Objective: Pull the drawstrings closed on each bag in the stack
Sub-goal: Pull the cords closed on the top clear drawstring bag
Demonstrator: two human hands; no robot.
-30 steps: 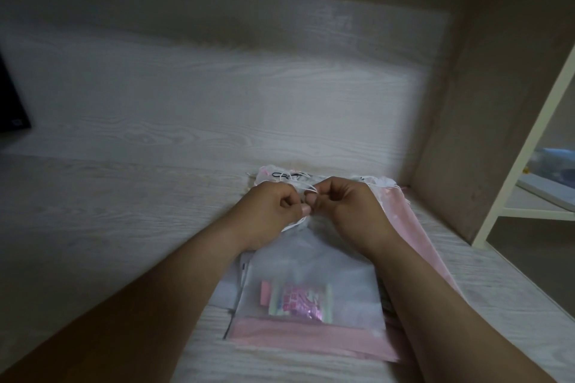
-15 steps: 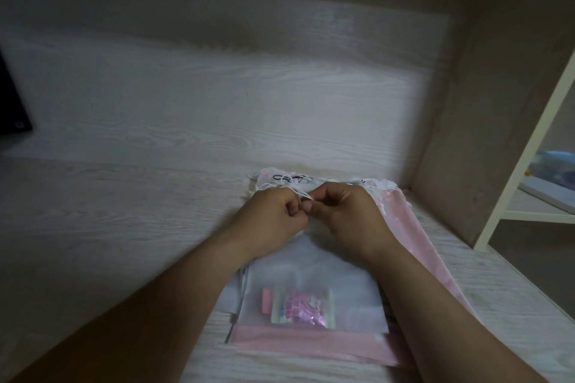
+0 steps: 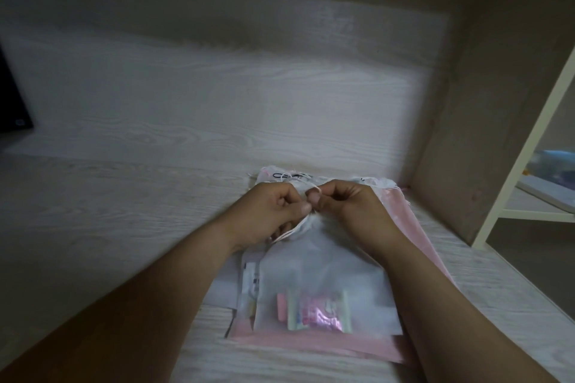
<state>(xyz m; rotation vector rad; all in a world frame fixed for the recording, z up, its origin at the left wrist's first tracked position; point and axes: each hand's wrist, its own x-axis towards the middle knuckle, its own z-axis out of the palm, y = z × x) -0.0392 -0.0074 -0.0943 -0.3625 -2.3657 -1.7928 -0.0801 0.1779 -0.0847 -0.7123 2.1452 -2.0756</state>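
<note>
Pale wood-grain desk (image 3: 124, 227), side panel (image 3: 485, 102), left hand (image 3: 270, 211), right hand (image 3: 348, 208) — both pinching drawstring (image 3: 287, 233)

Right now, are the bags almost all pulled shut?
Not yet. No finished bag shows. The left hand and right hand pinch the white drawstring of the top bag, its mouth partly gathered. The pink bags underneath wait.

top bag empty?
No, a pink and pale green packet shows through the translucent top bag near its bottom edge.
</note>
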